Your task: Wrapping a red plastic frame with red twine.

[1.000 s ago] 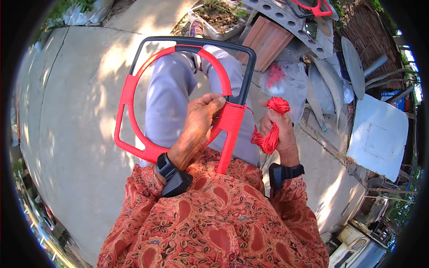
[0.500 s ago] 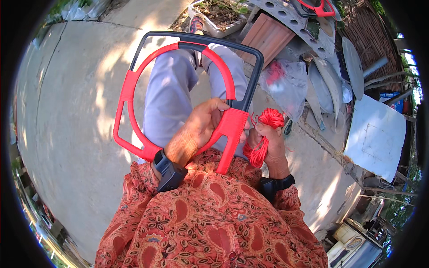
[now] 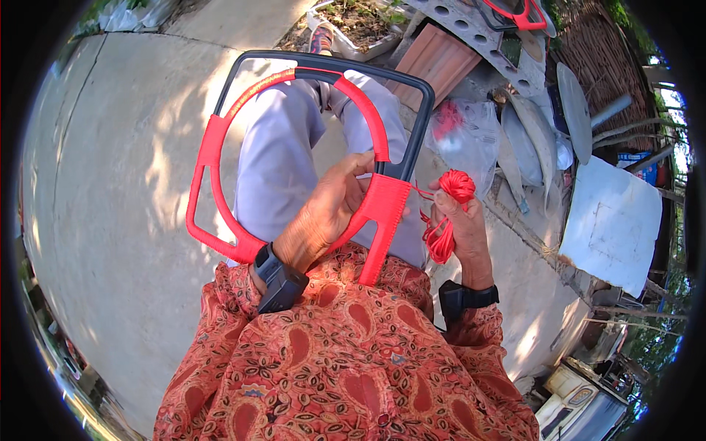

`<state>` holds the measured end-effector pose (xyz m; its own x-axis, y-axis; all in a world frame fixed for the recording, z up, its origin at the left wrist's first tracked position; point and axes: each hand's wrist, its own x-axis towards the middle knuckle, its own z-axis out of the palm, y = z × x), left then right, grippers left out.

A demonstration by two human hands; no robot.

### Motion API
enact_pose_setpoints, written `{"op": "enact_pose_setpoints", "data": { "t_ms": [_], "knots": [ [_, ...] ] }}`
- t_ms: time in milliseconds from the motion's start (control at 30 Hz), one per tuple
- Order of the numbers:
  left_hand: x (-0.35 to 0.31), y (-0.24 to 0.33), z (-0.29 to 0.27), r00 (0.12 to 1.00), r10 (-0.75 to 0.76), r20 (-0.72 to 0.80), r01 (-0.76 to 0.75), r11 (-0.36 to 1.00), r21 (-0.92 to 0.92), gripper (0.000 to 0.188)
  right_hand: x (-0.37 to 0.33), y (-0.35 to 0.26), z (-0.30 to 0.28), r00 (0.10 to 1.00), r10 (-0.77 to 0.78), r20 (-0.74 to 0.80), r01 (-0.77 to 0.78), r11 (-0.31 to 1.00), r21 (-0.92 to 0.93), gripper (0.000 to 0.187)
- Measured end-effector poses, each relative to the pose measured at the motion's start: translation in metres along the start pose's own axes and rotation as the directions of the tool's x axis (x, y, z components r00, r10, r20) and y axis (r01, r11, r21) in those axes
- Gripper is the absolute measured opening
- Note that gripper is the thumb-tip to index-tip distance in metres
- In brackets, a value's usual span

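A black frame (image 3: 421,132) with an inner ring rests on my lap, much of it wrapped tightly in red cord. Bare black shows along its far bar and upper right side. My left hand (image 3: 323,209) grips the ring's right side, its thumb near the upper end of the wide wrapped section (image 3: 387,200); some of its fingers are hidden behind the frame. To the right, my right hand (image 3: 468,229) is closed around a bundle of red cord (image 3: 457,185). A strand of cord runs from the wrapped section to that hand.
Concrete floor (image 3: 110,184) surrounds my legs. At the right lie a clear plastic bag (image 3: 471,147) with something red inside, and a pale board (image 3: 610,224). A brown ridged slab (image 3: 434,62) leans by a perforated block (image 3: 471,33). Another red-and-black frame (image 3: 529,18) sits far right.
My right hand has moved to the right, away from the frame, with the cord bundle. The strand between them now stretches out. My left hand and the frame have hardly moved.
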<state>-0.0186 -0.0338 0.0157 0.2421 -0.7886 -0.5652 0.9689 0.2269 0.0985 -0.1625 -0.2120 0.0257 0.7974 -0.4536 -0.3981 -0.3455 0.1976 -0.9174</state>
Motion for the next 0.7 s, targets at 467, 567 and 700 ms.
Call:
{"op": "enact_pose_setpoints", "data": {
  "t_ms": [467, 567, 700],
  "knots": [
    [0.002, -0.008, -0.003, 0.744, 0.666, 0.041, -0.654, 0.716, 0.245, 0.028, 0.067, -0.101, 0.095, 0.521, -0.334, 0.785, 0.72, -0.322, -0.615, 0.025],
    [0.006, -0.004, -0.025, 0.794, 0.606, 0.037, -0.604, 0.783, 0.151, 0.025, 0.066, -0.101, 0.084, 0.347, -0.614, 0.709, 0.787, -0.221, -0.576, 0.02],
    [0.013, -0.004, -0.03, 0.935, 0.347, -0.073, -0.354, 0.909, -0.221, 0.023, 0.051, -0.062, 0.04, 0.754, -0.622, 0.211, 0.604, 0.53, -0.596, 0.017]
  ]
}}
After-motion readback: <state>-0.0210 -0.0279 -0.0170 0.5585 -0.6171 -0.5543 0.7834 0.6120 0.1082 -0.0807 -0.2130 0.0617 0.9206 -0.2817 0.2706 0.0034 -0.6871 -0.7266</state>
